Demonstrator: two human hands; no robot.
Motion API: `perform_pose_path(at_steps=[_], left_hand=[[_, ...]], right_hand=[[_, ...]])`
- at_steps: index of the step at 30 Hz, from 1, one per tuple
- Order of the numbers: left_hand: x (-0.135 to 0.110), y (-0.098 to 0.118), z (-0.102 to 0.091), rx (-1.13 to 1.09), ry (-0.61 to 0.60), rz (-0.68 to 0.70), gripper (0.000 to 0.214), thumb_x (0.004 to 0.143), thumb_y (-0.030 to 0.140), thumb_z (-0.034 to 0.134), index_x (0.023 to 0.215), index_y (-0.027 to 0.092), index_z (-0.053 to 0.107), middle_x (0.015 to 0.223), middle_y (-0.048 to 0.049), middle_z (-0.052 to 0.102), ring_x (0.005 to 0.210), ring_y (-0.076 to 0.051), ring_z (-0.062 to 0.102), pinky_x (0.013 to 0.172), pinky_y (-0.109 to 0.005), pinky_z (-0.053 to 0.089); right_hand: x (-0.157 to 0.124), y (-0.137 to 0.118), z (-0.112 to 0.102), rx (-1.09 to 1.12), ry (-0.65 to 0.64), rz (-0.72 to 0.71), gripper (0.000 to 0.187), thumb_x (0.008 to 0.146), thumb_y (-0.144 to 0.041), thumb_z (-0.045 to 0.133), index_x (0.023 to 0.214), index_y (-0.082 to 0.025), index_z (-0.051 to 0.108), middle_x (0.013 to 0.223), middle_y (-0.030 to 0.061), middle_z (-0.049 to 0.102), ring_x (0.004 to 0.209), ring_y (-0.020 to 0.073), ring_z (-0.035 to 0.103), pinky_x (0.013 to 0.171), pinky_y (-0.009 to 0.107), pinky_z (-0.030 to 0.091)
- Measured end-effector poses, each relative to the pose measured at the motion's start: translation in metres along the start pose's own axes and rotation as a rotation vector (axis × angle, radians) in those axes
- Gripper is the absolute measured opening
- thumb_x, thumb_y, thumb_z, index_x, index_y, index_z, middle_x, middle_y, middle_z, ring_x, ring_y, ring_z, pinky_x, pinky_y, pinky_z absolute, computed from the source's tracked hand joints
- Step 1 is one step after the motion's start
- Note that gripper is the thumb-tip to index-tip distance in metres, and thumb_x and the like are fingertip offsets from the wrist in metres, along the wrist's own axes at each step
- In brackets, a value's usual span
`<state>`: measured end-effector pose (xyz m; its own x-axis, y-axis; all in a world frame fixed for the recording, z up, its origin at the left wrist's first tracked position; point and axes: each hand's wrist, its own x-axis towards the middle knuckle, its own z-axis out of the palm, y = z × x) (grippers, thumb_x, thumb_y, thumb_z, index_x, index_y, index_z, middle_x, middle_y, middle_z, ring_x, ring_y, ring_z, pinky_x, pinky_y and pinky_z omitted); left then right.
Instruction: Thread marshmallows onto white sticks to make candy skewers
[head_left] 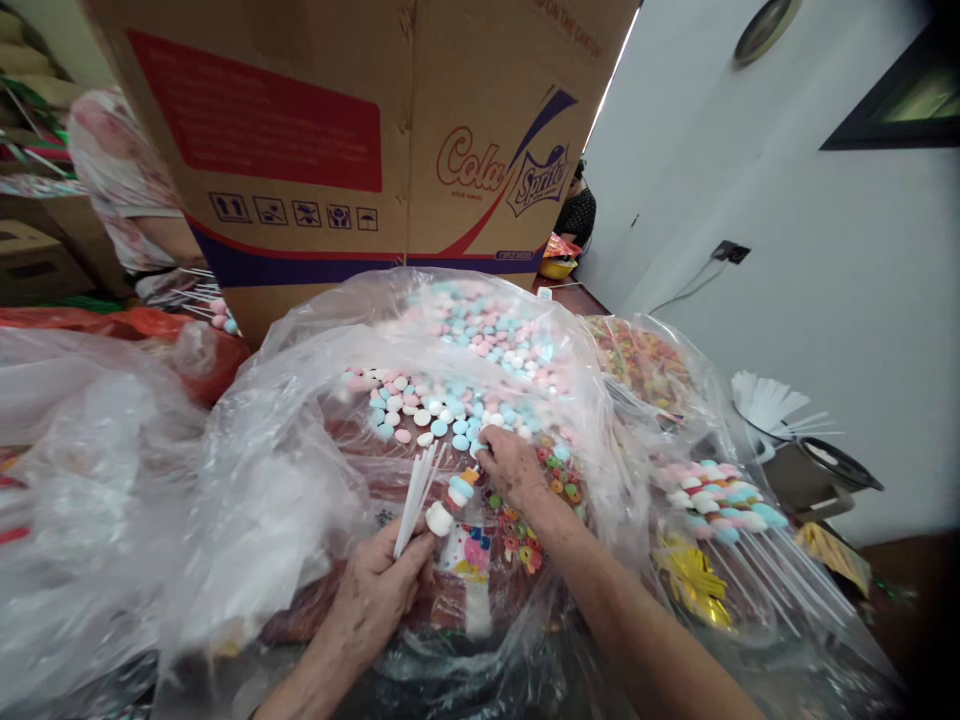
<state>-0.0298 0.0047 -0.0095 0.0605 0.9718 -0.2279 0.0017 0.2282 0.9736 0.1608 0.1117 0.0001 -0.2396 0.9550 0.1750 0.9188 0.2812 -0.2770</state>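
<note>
My left hand (379, 590) is closed around a bundle of white sticks (417, 492) that point up and away; a white marshmallow piece (439, 518) sits by its thumb. A short skewer of stacked candies (460, 489) stands between my hands. My right hand (511, 463) reaches into a clear plastic bag (300, 440), fingers pinched at the edge of a heap of pink, blue and white candies (450, 405). Small coloured ring candies (551, 480) lie just right of that hand.
A big cardboard box (337, 150) printed "Cola Sprite" stands behind the bag. Finished candy skewers (720, 500) lie at right beside gold ribbon (694, 580). More plastic bags (75, 480) fill the left. Another person (124, 180) stands at the back left, a second (576, 212) far behind.
</note>
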Motion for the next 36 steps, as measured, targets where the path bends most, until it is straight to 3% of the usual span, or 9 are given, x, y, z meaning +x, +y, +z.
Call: perform_pose_path(at_steps=[5,9,11,13,16,19,28,36], left_hand=[[-0.001,0.0,-0.001,0.003,-0.005,0.016,0.032,0.074,0.047,0.065,0.061,0.018,0.059,0.045,0.0056,0.053,0.034,-0.007,0.039,0.034,-0.017,0.025],[0.0,-0.004,-0.001,0.01,0.008,0.022,0.031,0.075,0.047,0.065,0.065,0.018,0.061,0.045,0.006,0.053,0.033,-0.007,0.039,0.034,-0.017,0.025],[0.001,-0.006,0.0,0.013,0.015,0.03,0.029,0.075,0.047,0.064,0.069,0.018,0.062,0.046,0.0059,0.053,0.033,-0.007,0.039,0.034,-0.018,0.025],[0.002,-0.007,0.0,0.029,0.011,0.047,0.029,0.076,0.047,0.063,0.072,0.018,0.063,0.048,0.005,0.055,0.035,-0.008,0.039,0.034,-0.018,0.025],[0.002,-0.007,-0.001,0.073,-0.003,0.066,0.03,0.077,0.047,0.062,0.074,0.018,0.066,0.051,0.0038,0.058,0.036,-0.009,0.041,0.035,-0.02,0.027],[0.003,-0.007,-0.002,0.098,0.001,0.062,0.032,0.077,0.049,0.061,0.075,0.018,0.068,0.052,0.0035,0.059,0.036,-0.01,0.042,0.035,-0.021,0.028],[0.003,-0.006,-0.001,0.136,-0.002,0.092,0.028,0.082,0.044,0.057,0.078,0.018,0.067,0.053,0.0042,0.057,0.036,-0.01,0.041,0.036,-0.021,0.029],[0.004,-0.01,-0.002,0.153,-0.006,0.098,0.029,0.084,0.044,0.055,0.074,0.018,0.064,0.054,0.0038,0.056,0.037,-0.009,0.04,0.036,-0.02,0.029]], right_hand=[[-0.005,-0.006,0.006,-0.119,-0.008,-0.115,0.023,0.084,-0.003,0.046,0.095,-0.018,0.059,0.104,0.0128,0.067,0.099,0.0242,0.057,0.086,0.031,0.042],[0.0,-0.007,0.003,0.118,0.046,-0.007,0.018,0.078,-0.005,0.048,0.084,-0.019,0.058,0.094,0.0099,0.067,0.092,0.0231,0.058,0.083,0.032,0.044],[0.001,-0.005,-0.003,0.311,0.101,0.102,0.011,0.076,-0.012,0.052,0.081,-0.02,0.056,0.081,0.0035,0.065,0.079,0.0196,0.058,0.074,0.03,0.045],[-0.001,-0.002,-0.01,0.638,0.126,0.221,0.006,0.074,-0.02,0.057,0.079,-0.021,0.054,0.07,-0.002,0.06,0.066,0.0161,0.056,0.062,0.027,0.043],[-0.008,-0.002,-0.022,1.214,0.03,0.378,0.02,0.065,-0.028,0.067,0.078,-0.021,0.054,0.065,-0.0041,0.06,0.056,0.0139,0.055,0.05,0.024,0.039],[-0.016,-0.008,-0.031,1.49,-0.048,0.415,0.028,0.057,-0.025,0.075,0.079,-0.02,0.058,0.068,-0.0023,0.066,0.056,0.0129,0.058,0.051,0.023,0.042],[-0.022,-0.023,-0.034,1.615,-0.021,0.416,0.032,0.054,-0.024,0.083,0.082,-0.017,0.07,0.074,0.0004,0.072,0.065,0.0135,0.064,0.061,0.025,0.053],[-0.024,-0.023,-0.029,1.514,-0.013,0.39,0.028,0.057,-0.026,0.08,0.084,-0.019,0.076,0.074,0.0003,0.073,0.064,0.0144,0.064,0.064,0.027,0.051]])
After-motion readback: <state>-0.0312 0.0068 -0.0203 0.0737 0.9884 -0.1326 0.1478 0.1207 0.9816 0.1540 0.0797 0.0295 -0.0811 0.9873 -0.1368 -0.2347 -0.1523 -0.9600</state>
